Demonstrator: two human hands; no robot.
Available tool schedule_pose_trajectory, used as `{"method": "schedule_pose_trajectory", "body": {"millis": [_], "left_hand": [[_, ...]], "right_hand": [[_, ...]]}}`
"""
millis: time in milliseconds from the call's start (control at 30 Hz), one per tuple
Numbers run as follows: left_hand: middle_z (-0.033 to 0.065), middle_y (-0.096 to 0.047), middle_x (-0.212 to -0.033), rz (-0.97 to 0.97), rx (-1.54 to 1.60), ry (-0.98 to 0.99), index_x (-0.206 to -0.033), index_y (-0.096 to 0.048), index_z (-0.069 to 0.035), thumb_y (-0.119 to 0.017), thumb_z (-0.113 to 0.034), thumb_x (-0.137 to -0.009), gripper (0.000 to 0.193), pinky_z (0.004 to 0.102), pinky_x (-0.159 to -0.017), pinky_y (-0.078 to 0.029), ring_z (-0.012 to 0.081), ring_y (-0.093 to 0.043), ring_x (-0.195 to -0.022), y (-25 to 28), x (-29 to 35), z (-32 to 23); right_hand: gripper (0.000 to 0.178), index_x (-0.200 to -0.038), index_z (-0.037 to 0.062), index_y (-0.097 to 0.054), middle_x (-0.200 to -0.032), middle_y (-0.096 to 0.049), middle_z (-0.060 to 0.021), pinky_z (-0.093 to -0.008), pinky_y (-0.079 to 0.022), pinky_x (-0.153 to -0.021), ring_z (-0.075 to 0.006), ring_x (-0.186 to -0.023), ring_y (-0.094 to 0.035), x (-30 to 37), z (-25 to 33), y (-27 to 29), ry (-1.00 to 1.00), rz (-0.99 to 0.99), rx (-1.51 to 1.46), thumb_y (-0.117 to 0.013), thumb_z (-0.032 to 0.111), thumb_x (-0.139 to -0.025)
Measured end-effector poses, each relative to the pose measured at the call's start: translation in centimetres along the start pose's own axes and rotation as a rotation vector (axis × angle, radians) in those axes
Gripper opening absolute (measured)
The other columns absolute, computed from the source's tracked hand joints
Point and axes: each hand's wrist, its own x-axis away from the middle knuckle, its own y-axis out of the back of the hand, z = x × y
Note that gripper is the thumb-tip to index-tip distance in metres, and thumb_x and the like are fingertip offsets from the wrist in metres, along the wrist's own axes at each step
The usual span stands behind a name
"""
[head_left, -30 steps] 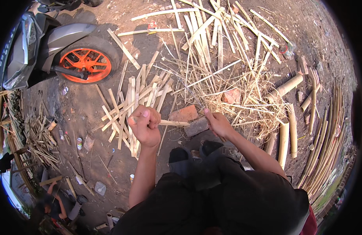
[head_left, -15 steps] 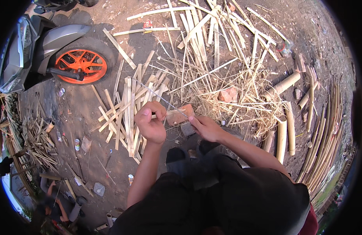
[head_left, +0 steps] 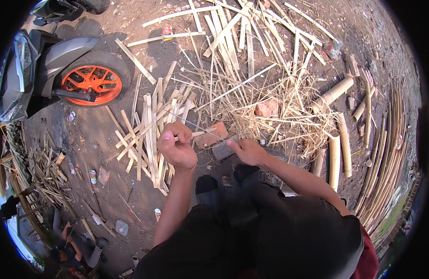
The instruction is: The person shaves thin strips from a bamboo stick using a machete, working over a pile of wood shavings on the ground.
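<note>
My left hand (head_left: 177, 146) is closed, thumb up, around a short pale bamboo strip (head_left: 204, 133) whose end sticks out to the right. In my right hand (head_left: 249, 151) is a long, thin grey tool (head_left: 196, 125), apparently a knife seen edge-on. It slants away to the far left, crossing near the strip; whether they touch I cannot tell. Beneath and beyond the hands lie an orange brick (head_left: 211, 135) and a grey block (head_left: 225, 148). Just past my left hand is a pile of split bamboo strips (head_left: 151, 135).
Bamboo shavings (head_left: 288, 116) and longer strips (head_left: 228, 42) cover the ground ahead. Thick bamboo pieces (head_left: 334, 162) and long poles (head_left: 379, 158) lie at right. A motorcycle wheel with an orange rim (head_left: 91, 86) stands far left. Another person (head_left: 72, 246) sits lower left.
The whole view has shifted slightly. My right hand is a little farther from my left, and the grey tool's far end has come lower and nearer to my left hand.
</note>
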Motion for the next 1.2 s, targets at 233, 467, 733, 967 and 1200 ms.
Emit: {"method": "schedule_pose_trajectory", "body": {"millis": [233,467,733,967,1200], "left_hand": [[0.0026,-0.037,-0.060,-0.103,0.006,0.030,-0.068,-0.038,-0.011,-0.039,-0.042,-0.100,0.045,0.0326,-0.056,-0.032,0.0153,-0.034,-0.057,0.6,0.0,-0.1],[0.0045,-0.037,-0.058,-0.082,0.034,0.045,-0.069,-0.038,-0.010,-0.037,-0.041,-0.101,0.045,0.0309,-0.051,-0.029,0.0152,-0.034,-0.054,1.1,0.2,-0.2],[0.0008,-0.033,-0.057,-0.099,0.054,0.020,-0.070,-0.038,-0.011,-0.037,-0.050,-0.102,0.051,0.0306,-0.055,-0.027,0.0126,-0.028,-0.055,2.7,0.2,0.0],[0.0034,-0.038,-0.060,-0.121,0.095,0.029,-0.070,-0.042,-0.009,-0.036,-0.045,-0.102,0.049,0.0321,-0.058,-0.029,0.0147,-0.032,-0.058,3.2,0.7,-1.1],[0.0028,-0.037,-0.060,-0.109,0.078,0.058,-0.067,-0.038,-0.011,-0.037,-0.047,-0.100,0.049,0.0316,-0.058,-0.028,0.0151,-0.033,-0.058,1.4,1.6,-0.4]], "right_hand": [[0.081,-0.076,-0.0089,-0.065,-0.071,-0.061,-0.0345,-0.0540,-0.050,-0.079,-0.0483,-0.075,-0.064,-1.9,-8.6,-1.7,-0.086,-0.041,0.103,-0.038,0.063,-0.103],[0.085,-0.084,-0.0114,-0.069,-0.077,-0.067,-0.0333,-0.0523,-0.052,-0.085,-0.0485,-0.085,-0.068,0.0,-4.7,-2.7,0.072,-0.025,-0.092,-0.037,0.065,-0.102],[0.086,-0.082,-0.0099,-0.069,-0.084,-0.068,-0.0317,-0.0533,-0.050,-0.087,-0.0478,-0.087,-0.066,-1.3,-7.6,-0.7,-0.128,0.021,0.148,-0.035,0.066,-0.102],[0.077,-0.075,-0.0063,-0.063,-0.069,-0.061,-0.0239,-0.0483,-0.048,-0.073,-0.0364,-0.069,-0.061,2.1,0.6,0.6,0.103,0.048,-0.074,-0.037,0.060,-0.105],[0.075,-0.073,-0.0058,-0.063,-0.066,-0.060,-0.0235,-0.0495,-0.049,-0.070,-0.0392,-0.065,-0.060,0.1,-0.5,-2.0,0.076,-0.027,-0.060,-0.038,0.056,-0.107]]}}
